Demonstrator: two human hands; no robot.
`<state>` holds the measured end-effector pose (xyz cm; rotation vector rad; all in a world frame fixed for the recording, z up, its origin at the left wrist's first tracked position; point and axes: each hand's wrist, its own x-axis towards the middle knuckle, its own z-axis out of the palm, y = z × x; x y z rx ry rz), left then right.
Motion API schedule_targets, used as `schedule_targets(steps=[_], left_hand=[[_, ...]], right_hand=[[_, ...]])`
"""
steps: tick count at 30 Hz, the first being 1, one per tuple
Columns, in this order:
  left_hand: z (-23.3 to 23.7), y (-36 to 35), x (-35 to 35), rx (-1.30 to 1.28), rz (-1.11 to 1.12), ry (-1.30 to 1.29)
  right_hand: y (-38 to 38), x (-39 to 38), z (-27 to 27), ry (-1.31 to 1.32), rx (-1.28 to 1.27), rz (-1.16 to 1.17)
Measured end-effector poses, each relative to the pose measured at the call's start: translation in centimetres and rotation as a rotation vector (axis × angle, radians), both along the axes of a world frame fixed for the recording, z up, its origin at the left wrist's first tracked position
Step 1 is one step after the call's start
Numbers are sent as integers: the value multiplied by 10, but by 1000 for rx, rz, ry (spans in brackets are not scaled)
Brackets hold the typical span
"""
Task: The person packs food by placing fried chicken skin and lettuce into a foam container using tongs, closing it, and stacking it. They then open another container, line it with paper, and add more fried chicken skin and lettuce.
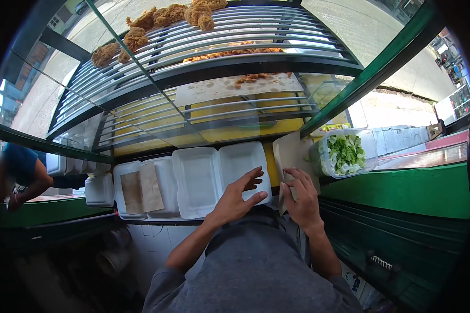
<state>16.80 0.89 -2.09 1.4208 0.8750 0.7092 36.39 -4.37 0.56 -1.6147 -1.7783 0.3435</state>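
Observation:
My left hand (237,195) hovers over the near edge of an open white foam food box (196,180), fingers apart and nothing in them. To the right, my right hand (302,201) is at a stack of brown paper sheets (292,151), its thumb and fingers bent around the near edge of a sheet. How firmly they pinch it is hard to see. Another open foam box (167,201) on the left has brown paper (151,188) laid across its middle. Shredded green lettuce (345,154) fills a clear plastic tub (369,148) right of the paper.
Ahead rises a barred rack (235,31) with fried chicken pieces (168,14) on top and more fried food (235,53) lower down. Closed foam boxes (98,189) stand at left. A green frame post (371,73) slants at right. Another person's arm (36,180) shows far left.

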Motion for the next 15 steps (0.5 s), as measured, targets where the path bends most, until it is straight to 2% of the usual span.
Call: schedule_targets(steps=[2,5,6,9,12,15], left_hand=[[3,-5,7,-132,48,-239],[1,-9,3,-188,116,-22],[0,-8,1,-208,187,-55],[-1,-3,-10,-254,357,-143],[2,-1,-25,-326,331,-239],[-1,4,-29,-285,385,-126]], right_hand=[[2,-13,13,5,11,141],[9,-21,9,34,57,248],[13,-22,9,43,75,273],[19,-21,12,229,167,-33],[25,-14,12,391,-126,-111],[31,-7,-13,658,-667,-140]])
